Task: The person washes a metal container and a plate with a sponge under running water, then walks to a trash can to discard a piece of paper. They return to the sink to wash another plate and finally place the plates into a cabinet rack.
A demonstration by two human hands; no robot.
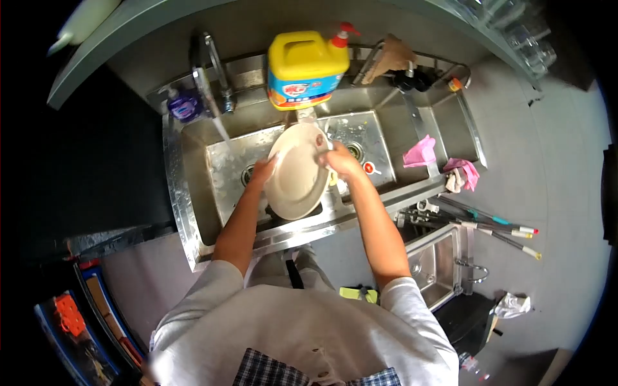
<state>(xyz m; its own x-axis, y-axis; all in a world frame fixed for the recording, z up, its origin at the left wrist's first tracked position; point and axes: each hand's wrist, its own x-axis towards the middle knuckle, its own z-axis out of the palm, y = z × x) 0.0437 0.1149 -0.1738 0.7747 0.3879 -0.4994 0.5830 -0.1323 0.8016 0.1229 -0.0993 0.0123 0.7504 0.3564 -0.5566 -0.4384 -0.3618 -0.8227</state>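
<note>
An oval white plate [295,172] is held over the steel sink [183,222], with a brownish mark near its upper right edge. My left hand [263,170] grips the plate's left rim. On the opposite rim my right hand [341,161] has its fingers closed around the edge, some of them hidden by blur and by the plate. Water runs from the faucet [222,83] into the left basin, to the left of the plate. Below my right hand lies a small white and red item [369,168] in the sink.
Behind the sink stand a yellow jug [299,58] with a red pump and a purple soap bottle [183,106]. Pink cloths [421,152] hang over the right divider. Several poles [496,222] and a smaller sink [434,264] are at the lower right. A shelf edge [154,29] overhangs above.
</note>
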